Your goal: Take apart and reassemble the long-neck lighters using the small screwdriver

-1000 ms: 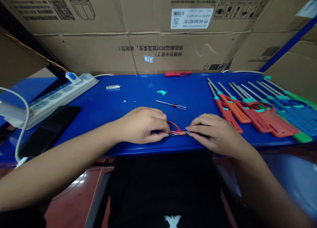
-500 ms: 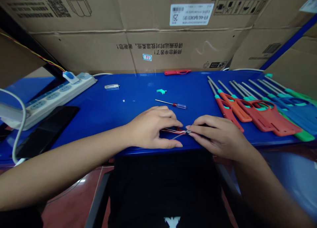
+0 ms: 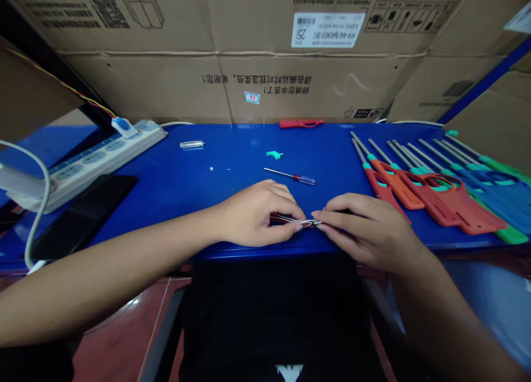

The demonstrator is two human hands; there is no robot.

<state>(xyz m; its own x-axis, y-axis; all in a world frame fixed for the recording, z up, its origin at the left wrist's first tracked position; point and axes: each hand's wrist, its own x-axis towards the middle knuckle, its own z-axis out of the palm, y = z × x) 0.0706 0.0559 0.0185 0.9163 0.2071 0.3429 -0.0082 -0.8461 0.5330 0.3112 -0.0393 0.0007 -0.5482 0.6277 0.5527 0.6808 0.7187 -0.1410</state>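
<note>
My left hand [image 3: 265, 215] pinches a red piece with thin white wires [image 3: 295, 220] near the table's front edge. Opposite it, my right hand [image 3: 367, 227] has its fingertips closed on the small metal end [image 3: 317, 222] of that wired piece. Much of the piece is hidden by my fingers. Beyond my hands lie a screwdriver [image 3: 305, 179] with a clear and red handle, a teal trigger-shaped part [image 3: 274, 155], a clear tube-like part [image 3: 192, 144] and a red handle shell [image 3: 301, 124].
Several long-nosed lighters [image 3: 446, 199] in red, orange, blue and green lie at the right. A white power strip [image 3: 105, 155] and a black phone [image 3: 85, 216] are at the left. Cardboard [image 3: 157, 88] stands behind the blue table [image 3: 166, 191].
My left thumb and fingers have come together on the wired piece, where they were apart before. The right hand keeps its grip. The view has shifted slightly.
</note>
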